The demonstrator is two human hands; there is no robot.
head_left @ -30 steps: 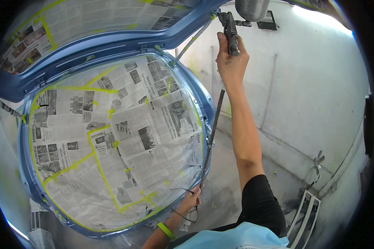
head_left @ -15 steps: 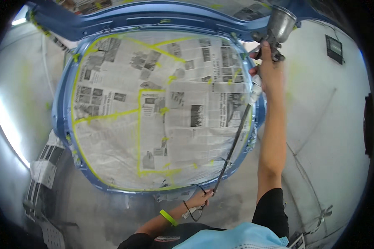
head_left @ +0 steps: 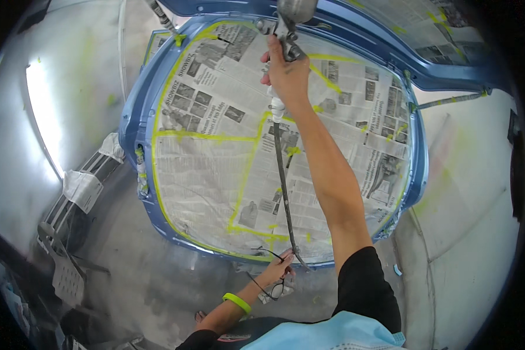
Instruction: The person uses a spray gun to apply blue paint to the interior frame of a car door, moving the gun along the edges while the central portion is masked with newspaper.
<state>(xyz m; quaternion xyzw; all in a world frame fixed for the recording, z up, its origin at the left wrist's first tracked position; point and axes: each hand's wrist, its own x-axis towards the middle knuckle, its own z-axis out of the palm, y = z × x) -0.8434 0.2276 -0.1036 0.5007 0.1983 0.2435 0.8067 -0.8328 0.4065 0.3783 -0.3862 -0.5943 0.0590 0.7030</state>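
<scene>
My right hand [head_left: 290, 73] is wrapped round the handle of a metal spray gun [head_left: 287, 35], raised in front of the far edge of the papered opening. The gun's cup [head_left: 297, 8] is cut off by the top of the view. From the white-wrapped fitting [head_left: 276, 108] below the grip, a dark air hose [head_left: 283, 181] runs down toward me. My left hand [head_left: 279, 269], low and near my body, is closed on a pair of dark-framed eyeglasses [head_left: 277, 290]. Its fingertips touch or lie beside the hose; I cannot tell which.
A blue car body opening [head_left: 135, 116] is masked with newspaper [head_left: 198, 169] and yellow tape [head_left: 207, 136]. The raised blue panel [head_left: 449, 76] spans the top right. A rack with paper-wrapped parts [head_left: 83, 189] and a perforated metal piece [head_left: 69, 286] stand at left. A bright tube light [head_left: 44, 116] lines the wall.
My right hand has swung the spray gun from the right side to the middle, and the hose has followed. My view has turned right. The left hand still holds the eyeglasses.
</scene>
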